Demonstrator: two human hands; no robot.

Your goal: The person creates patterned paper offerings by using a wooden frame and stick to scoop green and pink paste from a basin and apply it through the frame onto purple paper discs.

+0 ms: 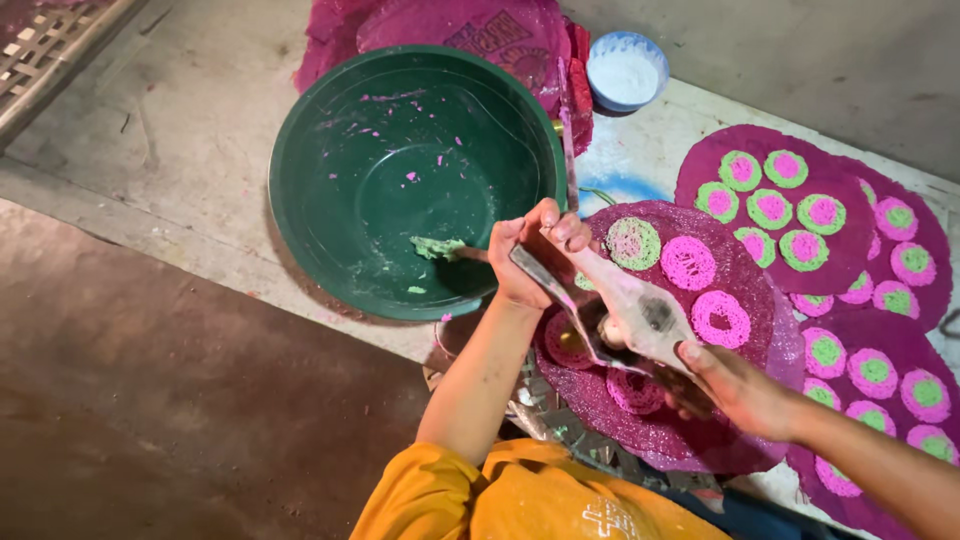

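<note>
My left hand (pixel 525 262) grips the upper end of a worn metal and wood hand press (pixel 640 312). My right hand (pixel 735 385) holds its lower end. The press hangs tilted over a round magenta mat (pixel 757 292) that carries pink string discs (pixel 688 262) and one green-and-pink disc (pixel 633 243). Just left of my left hand stands a big dark green basin (pixel 330 130). In it a lump of green dough (pixel 435 247) sits on a spoon-like stick, among pink and green smears.
More magenta mats (pixel 700 165) with several green-and-pink discs overlap to the right. At the top, a small white bowl (pixel 626 70) of white stuff stands beside a magenta sack (pixel 480 25). A woven lattice (pixel 40 45) lies top left.
</note>
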